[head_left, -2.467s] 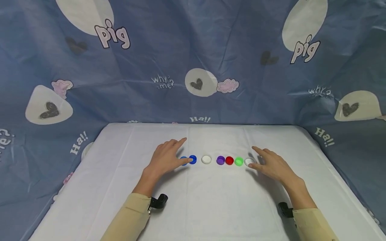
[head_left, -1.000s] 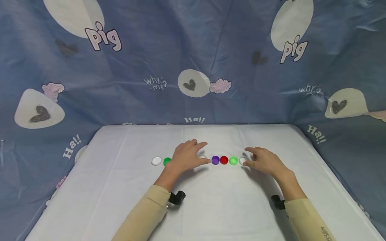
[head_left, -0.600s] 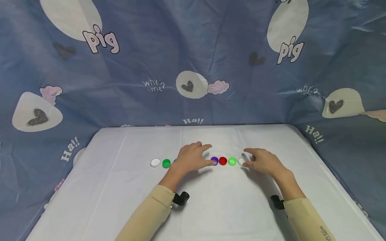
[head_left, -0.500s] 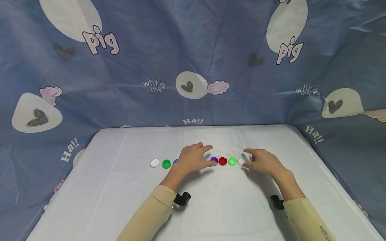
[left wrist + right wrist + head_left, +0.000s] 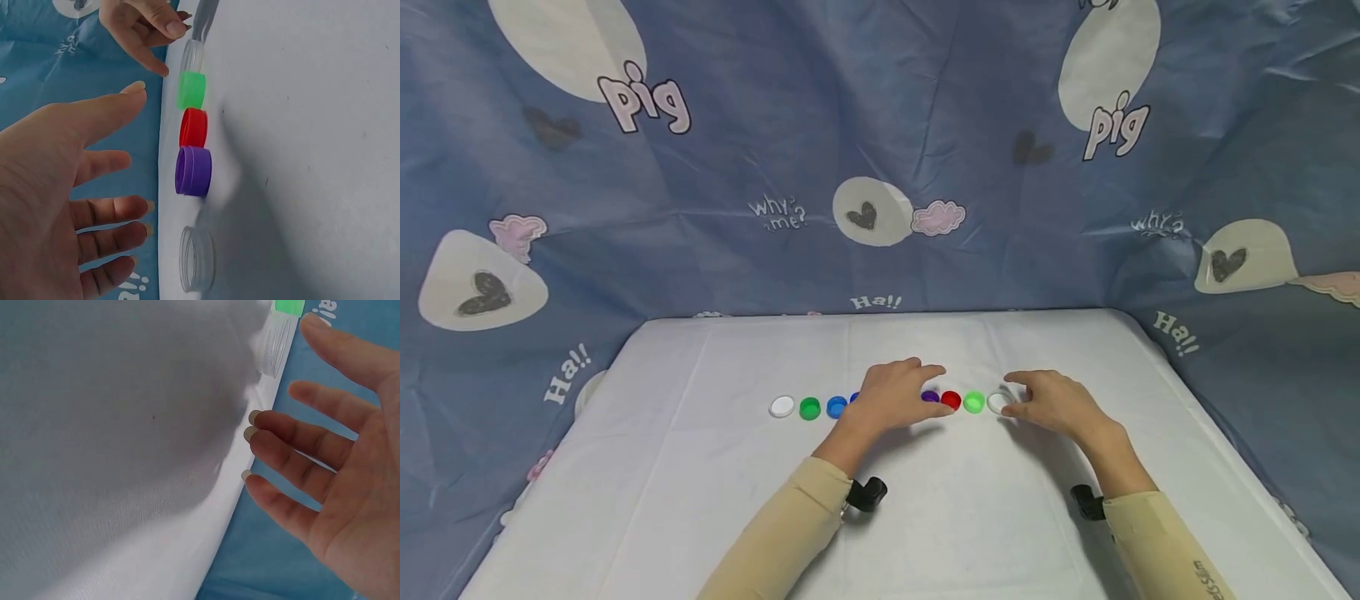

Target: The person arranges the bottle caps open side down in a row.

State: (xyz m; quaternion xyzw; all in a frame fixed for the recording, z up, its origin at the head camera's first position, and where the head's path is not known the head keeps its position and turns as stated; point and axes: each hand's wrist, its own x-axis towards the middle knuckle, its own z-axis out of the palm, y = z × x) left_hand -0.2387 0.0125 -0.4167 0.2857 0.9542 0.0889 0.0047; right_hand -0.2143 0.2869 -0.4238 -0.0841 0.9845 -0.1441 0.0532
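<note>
Small round bottle caps lie in a line across the white table. My left hand (image 5: 891, 398) hovers over the line with fingers spread, holding nothing, its thumb near the red cap (image 5: 951, 400). The purple cap (image 5: 200, 172) is partly covered in the head view, and a clear cap (image 5: 207, 259) there is hidden behind this hand. My right hand (image 5: 1063, 406) is held above the line's right end, fingers apart and loosely bent, nothing in them. Nearest to it is another clear cap (image 5: 275, 349), beside the light green cap (image 5: 973, 402).
Left of my left hand lie a white cap (image 5: 782, 407), a green cap (image 5: 809, 408), a light blue cap (image 5: 837, 407) and a partly hidden dark blue cap (image 5: 853, 397). A patterned blue cloth (image 5: 760, 275) hangs behind the white tabletop (image 5: 970, 517).
My left hand has moved right along the row, from the blue caps to the purple and red ones. My right hand stays by the clear cap. The caps keep their order.
</note>
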